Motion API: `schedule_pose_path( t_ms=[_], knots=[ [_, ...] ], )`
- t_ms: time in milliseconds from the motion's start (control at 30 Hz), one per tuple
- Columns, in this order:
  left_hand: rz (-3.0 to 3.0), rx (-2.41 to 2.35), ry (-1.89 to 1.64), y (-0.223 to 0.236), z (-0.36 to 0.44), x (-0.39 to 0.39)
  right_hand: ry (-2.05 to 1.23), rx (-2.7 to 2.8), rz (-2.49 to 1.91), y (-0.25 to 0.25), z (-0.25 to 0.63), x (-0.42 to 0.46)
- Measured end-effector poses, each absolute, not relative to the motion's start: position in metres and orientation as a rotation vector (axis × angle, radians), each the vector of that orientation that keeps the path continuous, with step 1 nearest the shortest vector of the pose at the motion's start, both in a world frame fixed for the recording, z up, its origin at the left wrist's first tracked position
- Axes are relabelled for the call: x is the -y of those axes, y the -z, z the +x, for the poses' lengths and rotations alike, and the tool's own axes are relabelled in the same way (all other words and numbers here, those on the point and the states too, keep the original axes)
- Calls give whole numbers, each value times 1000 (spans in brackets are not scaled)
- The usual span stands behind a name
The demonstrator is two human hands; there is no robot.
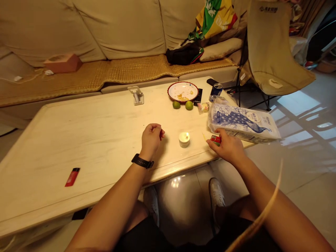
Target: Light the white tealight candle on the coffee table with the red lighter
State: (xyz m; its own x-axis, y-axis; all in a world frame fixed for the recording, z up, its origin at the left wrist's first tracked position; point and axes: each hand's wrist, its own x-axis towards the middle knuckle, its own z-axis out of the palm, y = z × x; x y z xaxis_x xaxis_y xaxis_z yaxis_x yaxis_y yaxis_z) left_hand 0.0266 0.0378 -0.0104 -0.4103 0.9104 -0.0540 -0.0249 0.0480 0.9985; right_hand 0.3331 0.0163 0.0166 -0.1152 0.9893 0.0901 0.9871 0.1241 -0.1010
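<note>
My left hand (pixel 153 135), with a black band (pixel 142 161) on its wrist, hovers over the table left of a small round candle (pixel 184 140). Its fingers are curled together, and whatever they may hold is hidden. The candle's top glows near the wick; its cup is pale. My right hand (pixel 228 145) grips a small red and green box (pixel 216 140) near the table's front edge, right of the candle. A thin yellowish sliver (pixel 204 137) shows just left of that box. Far to the left lies a red lighter (pixel 72 177) with a black top.
Beyond my right hand lies a large tissue pack (pixel 244 120) overhanging the table's right edge. Behind the candle are two green limes (pixel 189 105), a plate with scraps (pixel 183 91), a blue can (pixel 216 90) and a phone stand (pixel 136 95). A sofa (pixel 126 31) borders the far side.
</note>
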Motion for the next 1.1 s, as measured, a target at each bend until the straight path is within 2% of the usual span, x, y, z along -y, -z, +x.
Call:
schedule_pose_path(
  t_ms=[1100],
  knots=[
    [982,-1543,-1514,12,24,-38,-11,2207,-1998,-20,340,-11]
  ],
)
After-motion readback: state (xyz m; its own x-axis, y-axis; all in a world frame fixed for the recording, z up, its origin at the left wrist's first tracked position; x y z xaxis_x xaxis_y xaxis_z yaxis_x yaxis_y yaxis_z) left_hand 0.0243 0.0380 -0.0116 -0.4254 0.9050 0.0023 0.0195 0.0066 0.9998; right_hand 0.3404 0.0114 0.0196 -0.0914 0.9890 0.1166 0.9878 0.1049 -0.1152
